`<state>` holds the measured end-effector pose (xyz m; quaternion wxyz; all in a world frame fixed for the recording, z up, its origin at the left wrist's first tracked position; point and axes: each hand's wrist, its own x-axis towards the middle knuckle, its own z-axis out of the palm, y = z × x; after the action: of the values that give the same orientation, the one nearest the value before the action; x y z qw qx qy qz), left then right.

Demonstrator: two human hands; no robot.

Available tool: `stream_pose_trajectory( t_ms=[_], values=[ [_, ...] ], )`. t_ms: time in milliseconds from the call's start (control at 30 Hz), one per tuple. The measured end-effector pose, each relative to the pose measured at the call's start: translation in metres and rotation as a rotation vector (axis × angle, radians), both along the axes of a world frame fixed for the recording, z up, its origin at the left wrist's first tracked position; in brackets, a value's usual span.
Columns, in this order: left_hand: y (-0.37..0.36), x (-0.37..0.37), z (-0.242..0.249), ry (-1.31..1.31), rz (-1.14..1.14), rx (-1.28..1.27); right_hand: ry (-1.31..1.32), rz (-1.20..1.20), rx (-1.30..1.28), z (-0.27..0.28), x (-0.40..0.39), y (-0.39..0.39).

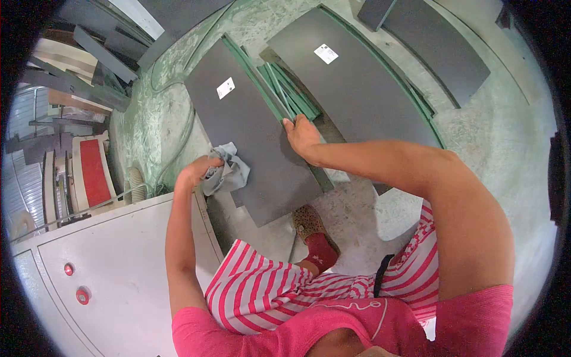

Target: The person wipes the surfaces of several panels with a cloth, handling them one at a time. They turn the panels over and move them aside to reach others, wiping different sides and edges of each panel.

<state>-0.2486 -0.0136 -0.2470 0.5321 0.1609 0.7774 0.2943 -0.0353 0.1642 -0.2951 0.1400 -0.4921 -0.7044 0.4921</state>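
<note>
A crumpled grey cloth (229, 172) is bunched in my left hand (201, 169), at the left edge of a dark grey panel (256, 140). That panel has a white label (226, 88) and a green edge along its right side. My right hand (304, 138) is closed at this green edge, its thumb lying over the panel's side and the other fingers partly hidden. Just beyond the fingertips, a thin pale strip (278, 90) runs over several green strips (291, 95) in the gap between panels.
A second labelled dark panel (363, 83) lies to the right, with another dark panel (440, 47) behind it. A white cabinet with red buttons (119, 273) stands at lower left. Hoses (190, 128) cross the floor, and boards (95, 172) lean at far left. My foot (309, 223) is near the panel's lower corner.
</note>
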Motion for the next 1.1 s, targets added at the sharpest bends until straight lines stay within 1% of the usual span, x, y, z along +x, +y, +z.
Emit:
stream_pose_trajectory(
  t_ms=[67, 100, 167, 200, 233, 267, 300, 333, 367, 400, 433, 467, 500, 533, 567, 600, 633, 667, 700, 733, 767, 833, 867, 933, 1000, 1067, 1100],
  values=[
    [0.008, -0.011, 0.013, 0.579, -0.407, -0.227, 0.001, 0.006, -0.004, -0.001, 0.0, 0.0],
    [0.011, -0.027, 0.013, 0.579, -0.409, -0.23, 0.007, 0.008, -0.012, 0.0, 0.001, 0.0],
    [0.016, -0.058, 0.009, 0.671, -0.552, -0.292, 0.01, 0.003, -0.022, -0.003, 0.0, 0.002],
    [0.023, -0.047, 0.02, 0.67, -0.56, -0.29, 0.002, 0.064, -0.028, -0.007, -0.004, 0.007],
    [0.035, -0.022, 0.044, 0.573, -0.469, -0.057, -0.01, 0.123, -0.034, -0.009, -0.006, 0.015],
    [0.049, 0.005, 0.068, 0.464, -0.378, 0.17, -0.078, 0.37, 0.061, -0.003, -0.006, 0.032],
    [0.064, 0.033, 0.088, 0.491, -0.382, 0.248, -0.148, 0.616, 0.148, 0.011, -0.004, 0.056],
    [0.077, 0.06, 0.101, 0.509, -0.384, 0.323, -0.277, 0.794, 0.14, 0.031, 0.0, 0.082],
    [0.092, 0.077, 0.105, 0.483, -0.415, 0.362, -0.117, 0.744, 0.383, 0.027, 0.008, 0.112],
    [0.111, 0.092, 0.105, 0.453, -0.45, 0.404, -0.372, 0.83, 0.478, 0.054, 0.015, 0.14],
    [0.128, 0.11, 0.106, 0.463, -0.542, 0.502, -0.169, 0.751, 0.183, 0.063, 0.039, 0.176],
    [0.147, 0.129, 0.105, 0.476, -0.634, 0.604, -0.255, 0.615, 0.153, 0.083, 0.061, 0.204],
    [0.171, 0.145, 0.096, 0.495, -0.687, 0.652, -0.219, 0.523, 0.178, 0.09, 0.089, 0.236],
    [0.192, 0.164, 0.086, 0.517, -0.74, 0.695, -0.088, 0.362, 0.031, 0.086, 0.112, 0.281],
    [0.206, 0.192, 0.078, 0.557, -0.727, 0.748, -0.069, 0.195, 0.064, 0.102, 0.146, 0.293],
    [0.217, 0.222, 0.068, 0.596, -0.714, 0.803, -0.07, -0.078, 0.077, 0.121, 0.174, 0.296],
    [0.228, 0.244, 0.042, 0.611, -0.728, 0.926, -0.02, -0.141, 0.076, 0.113, 0.206, 0.32],
    [0.238, 0.262, 0.014, 0.622, -0.737, 1.051, -0.093, -0.205, 0.127, 0.122, 0.231, 0.319],
    [0.239, 0.281, -0.001, 0.609, -0.799, 0.96, -0.165, -0.268, 0.178, 0.132, 0.254, 0.316],
    [0.233, 0.298, -0.016, 0.598, -0.858, 0.865, -0.164, -0.278, 0.179, 0.126, 0.279, 0.324],
    [0.228, 0.307, -0.041, 0.705, -0.958, 0.93, -0.153, -0.28, 0.152, 0.112, 0.301, 0.34],
    [0.215, 0.307, -0.077, 1.016, -1.169, 1.062, -0.131, -0.281, 0.135, 0.107, 0.327, 0.35],
    [0.219, 0.301, -0.084, 1.019, -1.172, 1.051, -0.102, -0.291, 0.134, 0.104, 0.334, 0.346],
    [0.233, 0.278, -0.092, 1.189, -1.23, 1.201, -0.068, -0.294, 0.126, 0.094, 0.346, 0.348],
    [0.263, 0.241, -0.095, 1.344, -1.025, 1.1, -0.019, -0.263, 0.037, 0.079, 0.349, 0.357],
    [0.304, 0.185, -0.089, 1.369, -0.772, 0.841, -0.017, -0.225, -0.002, 0.076, 0.341, 0.356],
    [0.311, 0.154, -0.083, 1.411, -0.642, 0.725, -0.017, -0.195, -0.027, 0.079, 0.337, 0.356]
  ],
)
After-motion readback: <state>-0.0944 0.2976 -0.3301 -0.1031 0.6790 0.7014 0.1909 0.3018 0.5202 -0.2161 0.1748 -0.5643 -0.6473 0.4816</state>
